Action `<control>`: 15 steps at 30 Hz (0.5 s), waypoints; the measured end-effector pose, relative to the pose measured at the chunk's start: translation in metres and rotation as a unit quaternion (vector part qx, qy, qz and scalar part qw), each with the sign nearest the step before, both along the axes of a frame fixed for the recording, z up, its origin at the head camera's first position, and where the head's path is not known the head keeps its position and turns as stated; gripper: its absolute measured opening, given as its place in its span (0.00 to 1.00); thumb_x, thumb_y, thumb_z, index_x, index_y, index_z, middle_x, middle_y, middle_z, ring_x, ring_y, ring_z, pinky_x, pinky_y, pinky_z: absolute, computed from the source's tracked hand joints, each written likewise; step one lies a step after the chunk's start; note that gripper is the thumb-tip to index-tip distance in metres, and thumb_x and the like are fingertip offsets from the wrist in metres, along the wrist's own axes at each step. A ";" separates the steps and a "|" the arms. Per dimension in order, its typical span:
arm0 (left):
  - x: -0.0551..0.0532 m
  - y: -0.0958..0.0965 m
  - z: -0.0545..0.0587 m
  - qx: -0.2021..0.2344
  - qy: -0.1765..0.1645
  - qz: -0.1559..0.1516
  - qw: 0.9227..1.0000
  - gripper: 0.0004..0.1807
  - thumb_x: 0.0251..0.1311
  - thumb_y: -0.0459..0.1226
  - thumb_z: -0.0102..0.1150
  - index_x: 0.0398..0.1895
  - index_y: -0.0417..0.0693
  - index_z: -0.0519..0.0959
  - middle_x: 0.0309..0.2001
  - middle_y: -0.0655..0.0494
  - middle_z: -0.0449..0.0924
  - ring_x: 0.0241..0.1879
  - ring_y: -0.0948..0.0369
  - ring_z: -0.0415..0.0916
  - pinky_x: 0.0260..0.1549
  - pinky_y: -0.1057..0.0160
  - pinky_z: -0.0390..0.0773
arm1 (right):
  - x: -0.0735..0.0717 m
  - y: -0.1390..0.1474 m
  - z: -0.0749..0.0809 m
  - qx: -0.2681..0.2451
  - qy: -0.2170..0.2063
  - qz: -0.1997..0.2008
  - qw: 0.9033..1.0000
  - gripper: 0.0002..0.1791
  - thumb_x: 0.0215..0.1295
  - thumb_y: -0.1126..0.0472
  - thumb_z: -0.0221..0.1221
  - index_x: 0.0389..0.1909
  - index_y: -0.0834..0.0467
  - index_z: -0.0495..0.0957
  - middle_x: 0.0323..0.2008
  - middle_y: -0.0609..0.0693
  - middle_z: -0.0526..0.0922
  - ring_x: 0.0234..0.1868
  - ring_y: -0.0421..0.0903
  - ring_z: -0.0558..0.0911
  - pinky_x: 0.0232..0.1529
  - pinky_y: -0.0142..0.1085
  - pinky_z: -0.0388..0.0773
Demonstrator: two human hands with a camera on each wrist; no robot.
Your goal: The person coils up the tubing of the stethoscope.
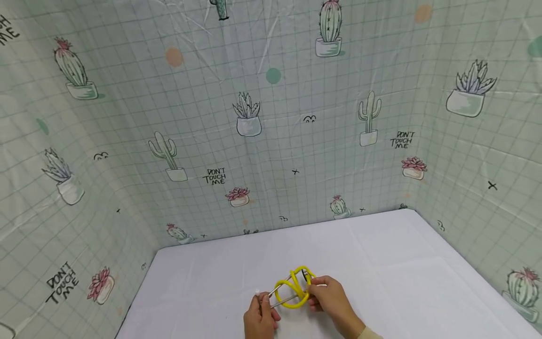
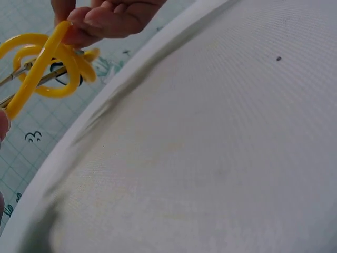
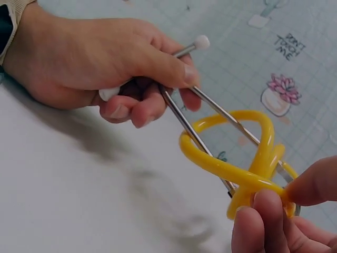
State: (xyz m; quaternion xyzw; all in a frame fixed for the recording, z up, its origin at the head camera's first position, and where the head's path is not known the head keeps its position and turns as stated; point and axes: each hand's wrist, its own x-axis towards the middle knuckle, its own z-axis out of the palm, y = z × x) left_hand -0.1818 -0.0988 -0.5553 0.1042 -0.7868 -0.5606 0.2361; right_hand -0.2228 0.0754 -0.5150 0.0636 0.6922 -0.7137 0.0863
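Observation:
A glossy yellow tube [image 1: 292, 307], bent into crossing loops, winds around two thin metal rods [image 3: 181, 118]. The rods carry white rounded ends [image 3: 201, 42]. My left hand [image 1: 259, 320] grips the rods by these ends, and in the right wrist view the same left hand [image 3: 100, 63] has its thumb laid along one rod. My right hand [image 1: 332, 299] pinches the yellow tube at the far end of the rods; its fingertips [image 3: 271, 211] show at the lower right of the right wrist view. How the rods join there is hidden behind the tube and fingers.
A white cloth-covered table [image 1: 211, 282] lies under both hands. Pale green grid fabric [image 1: 279, 150] printed with cacti and lettering rises behind it and along both sides. One small dark speck [image 2: 278, 58] marks the white surface.

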 end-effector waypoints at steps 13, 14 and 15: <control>0.001 -0.002 0.001 0.020 -0.006 -0.005 1.000 0.07 0.75 0.34 0.50 0.42 0.41 0.78 0.13 0.61 0.74 0.08 0.68 0.65 0.09 0.66 0.69 | -0.006 -0.010 -0.001 0.029 0.023 0.009 0.999 0.17 0.60 0.67 0.61 0.46 0.72 0.71 0.25 0.53 0.81 0.21 0.44 0.80 0.25 0.37 0.82; 0.001 -0.002 0.001 0.021 -0.005 -0.006 1.000 0.07 0.75 0.34 0.50 0.42 0.40 0.78 0.13 0.61 0.74 0.08 0.68 0.65 0.09 0.66 0.69 | -0.007 -0.010 -0.001 0.040 0.028 0.010 0.999 0.16 0.60 0.67 0.61 0.46 0.71 0.72 0.25 0.53 0.81 0.21 0.44 0.80 0.25 0.37 0.82; 0.000 -0.002 0.001 0.022 -0.003 -0.007 1.000 0.07 0.75 0.34 0.50 0.42 0.40 0.78 0.13 0.61 0.74 0.08 0.68 0.65 0.09 0.66 0.69 | -0.009 -0.010 -0.001 0.051 0.033 0.010 0.998 0.16 0.59 0.67 0.61 0.45 0.71 0.72 0.25 0.53 0.81 0.21 0.44 0.80 0.25 0.37 0.81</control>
